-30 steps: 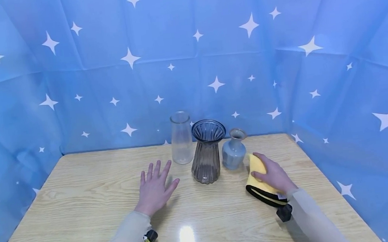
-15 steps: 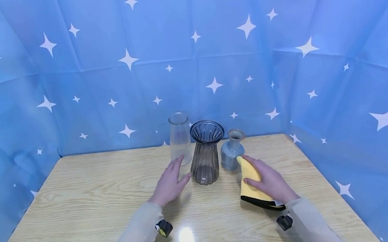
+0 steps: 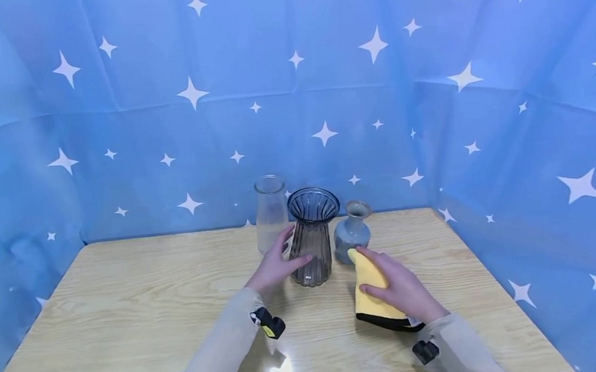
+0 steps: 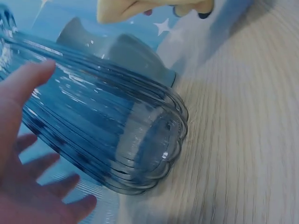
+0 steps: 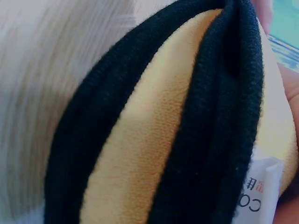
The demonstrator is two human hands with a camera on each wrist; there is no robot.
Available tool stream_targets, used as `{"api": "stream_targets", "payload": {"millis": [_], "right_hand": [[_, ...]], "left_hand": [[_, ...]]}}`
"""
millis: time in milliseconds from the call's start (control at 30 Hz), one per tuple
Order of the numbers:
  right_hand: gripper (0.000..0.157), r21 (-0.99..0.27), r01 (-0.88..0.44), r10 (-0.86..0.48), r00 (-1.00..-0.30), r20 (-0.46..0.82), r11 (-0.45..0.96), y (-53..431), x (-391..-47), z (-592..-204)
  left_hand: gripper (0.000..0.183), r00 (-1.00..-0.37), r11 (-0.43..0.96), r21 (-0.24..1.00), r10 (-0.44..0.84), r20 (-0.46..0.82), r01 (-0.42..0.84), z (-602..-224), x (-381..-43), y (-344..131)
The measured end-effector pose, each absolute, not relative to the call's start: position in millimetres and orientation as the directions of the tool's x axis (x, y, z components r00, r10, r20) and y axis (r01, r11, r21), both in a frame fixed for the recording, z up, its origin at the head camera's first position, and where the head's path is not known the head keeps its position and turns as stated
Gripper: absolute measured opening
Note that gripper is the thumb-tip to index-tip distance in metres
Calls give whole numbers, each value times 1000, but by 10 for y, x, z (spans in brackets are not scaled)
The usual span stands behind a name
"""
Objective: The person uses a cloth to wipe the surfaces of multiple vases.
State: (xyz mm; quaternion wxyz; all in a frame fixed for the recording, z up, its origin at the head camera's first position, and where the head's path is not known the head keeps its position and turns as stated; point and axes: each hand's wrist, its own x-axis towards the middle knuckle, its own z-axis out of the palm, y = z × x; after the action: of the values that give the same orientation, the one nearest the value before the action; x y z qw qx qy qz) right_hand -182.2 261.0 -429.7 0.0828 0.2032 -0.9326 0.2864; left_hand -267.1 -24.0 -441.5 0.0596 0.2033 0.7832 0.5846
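Note:
A smoky, ribbed glass vase (image 3: 318, 241) with a flared rim stands upright on the wooden table. My left hand (image 3: 275, 267) reaches around its left side, thumb in front and fingers behind. In the left wrist view, the hand (image 4: 28, 186) is spread at the ribbed vase (image 4: 98, 116), its fingers loosely extended. My right hand (image 3: 402, 287) grips a folded yellow cloth (image 3: 370, 293) with black edging, thumb on the near side. The cloth (image 5: 140, 130) fills the right wrist view, with a white label (image 5: 261, 186) beside its black trim.
A clear glass vase (image 3: 270, 209) stands just behind and left of the ribbed one. To the right is a small blue-grey vase (image 3: 351, 235), close to the cloth's tip. A starry blue curtain (image 3: 238, 126) surrounds the table (image 3: 143, 309) at the back and sides.
My left hand has moved right and forward, from beside the vases to around the ribbed vase. My right hand has shifted left with the cloth, nearer the small blue-grey vase.

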Motion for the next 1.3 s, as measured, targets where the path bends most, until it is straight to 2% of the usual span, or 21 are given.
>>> {"api": "stream_targets", "payload": {"millis": [133,233,400,800,1133,1300], "right_hand": [[78,-512,-425,-336,-905,261,747,2571,-1815,-4340],[78,-523,-416,-331,-909,253,744,2569,-1804,-4348],[78,-543,-405,-316,-914,254,735,2573,-1796,-4342],[76,-655,-413,-302,-911,282,633,2360,-1871,-4255],[80,-802,-370,-196,-929,314,468,2024,-1981,-4021],[76,-865,-345,-165,-938,305,363,1838,-1983,-3873]], "left_hand": [[90,-901,109,971,407,153,214,-4486,-2731,-242],[91,-891,77,979,433,139,190,-4533,-2765,-239],[88,-886,128,979,457,85,160,-4541,-2769,-246],[86,-898,210,956,428,99,205,-4387,-2688,-376],[84,-881,250,938,462,102,240,-4391,-2694,-513],[88,-858,268,924,501,109,273,-4348,-2685,-592]]}}
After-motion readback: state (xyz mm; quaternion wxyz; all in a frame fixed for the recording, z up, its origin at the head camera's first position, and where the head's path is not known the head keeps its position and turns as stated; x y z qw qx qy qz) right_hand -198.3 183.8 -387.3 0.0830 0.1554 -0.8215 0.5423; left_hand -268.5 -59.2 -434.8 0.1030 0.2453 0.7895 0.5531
